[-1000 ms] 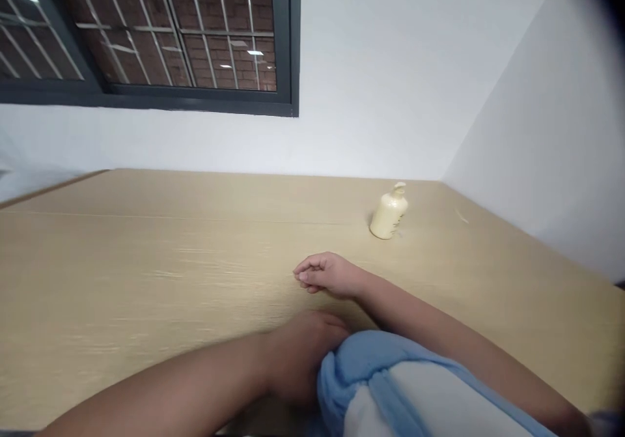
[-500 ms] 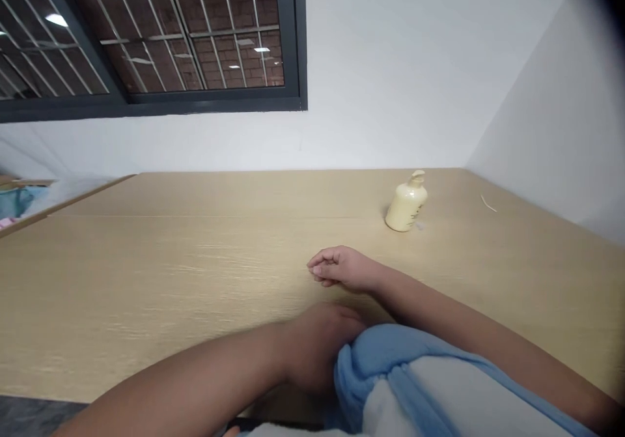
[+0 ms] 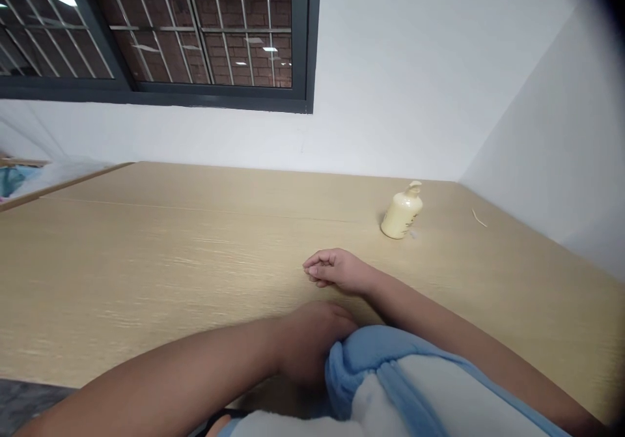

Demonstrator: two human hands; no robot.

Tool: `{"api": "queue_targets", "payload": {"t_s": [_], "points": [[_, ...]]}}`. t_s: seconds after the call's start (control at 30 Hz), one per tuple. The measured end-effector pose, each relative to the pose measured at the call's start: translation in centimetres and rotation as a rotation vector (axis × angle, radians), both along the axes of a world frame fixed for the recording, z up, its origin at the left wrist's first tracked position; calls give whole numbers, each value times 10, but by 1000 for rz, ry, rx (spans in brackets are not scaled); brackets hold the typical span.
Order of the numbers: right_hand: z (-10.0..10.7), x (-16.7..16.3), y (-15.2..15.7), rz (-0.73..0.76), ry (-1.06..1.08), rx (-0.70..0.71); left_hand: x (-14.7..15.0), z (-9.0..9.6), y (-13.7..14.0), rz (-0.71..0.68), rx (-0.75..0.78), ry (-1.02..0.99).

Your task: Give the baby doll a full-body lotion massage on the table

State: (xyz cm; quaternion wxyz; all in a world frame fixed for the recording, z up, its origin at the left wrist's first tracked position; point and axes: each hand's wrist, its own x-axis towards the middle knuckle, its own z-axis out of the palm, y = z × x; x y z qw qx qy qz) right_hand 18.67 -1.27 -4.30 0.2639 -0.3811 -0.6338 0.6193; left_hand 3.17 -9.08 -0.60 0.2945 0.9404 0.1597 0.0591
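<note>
My right hand [image 3: 338,269] rests on the wooden tabletop [image 3: 195,261], its fingers loosely curled in and the thumb against them. Nothing shows between those fingers. Closer to my body, my left hand [image 3: 315,339] lies beside the blue and white clothing [image 3: 390,365] I wear. Its back faces up, while its fingers are hidden by the cloth and by the hand itself. A pale yellow pump bottle [image 3: 401,215] stands upright on the table, beyond my right hand and to its right. Neither hand touches the bottle.
A thin pale strip [image 3: 479,218] lies on the table at the right. White walls [image 3: 390,79] meet the table at the back and right. Above the back left is a dark-framed window [image 3: 301,46] with metal bars. Bluish items [image 3: 14,180] sit past the left edge.
The view has tilted slightly, so the window and bottle sit a little differently in the picture. Both hands keep nearly the same pose and place.
</note>
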Motion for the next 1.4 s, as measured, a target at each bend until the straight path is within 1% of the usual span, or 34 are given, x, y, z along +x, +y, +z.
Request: {"api": "queue_targets", "payload": {"t_s": [0.17,0.37,0.43,0.57,0.67,0.83,1.0,1.2,1.4], "points": [[1,1,0,0,-9,2,-1,1,0,-18,-1,-45],[0,0,0,-20,-8,6,-2,-12,2,21,100,-140],[0,0,-1,-26,10,-24,-3,-14,3,39,153,-135],[3,-1,-3,-39,13,-157,-6,-13,2,61,223,-90],[5,-2,-3,-74,0,-213,-8,-11,2,70,212,-46],[2,-2,2,-149,76,-180,-9,-11,2,91,182,-26],[1,1,6,-100,139,-232,-10,-9,1,115,170,14],[0,0,6,-89,128,-203,-10,-7,0,128,184,34],[0,1,6,-82,116,-188,-11,-13,1,114,215,29]]}}
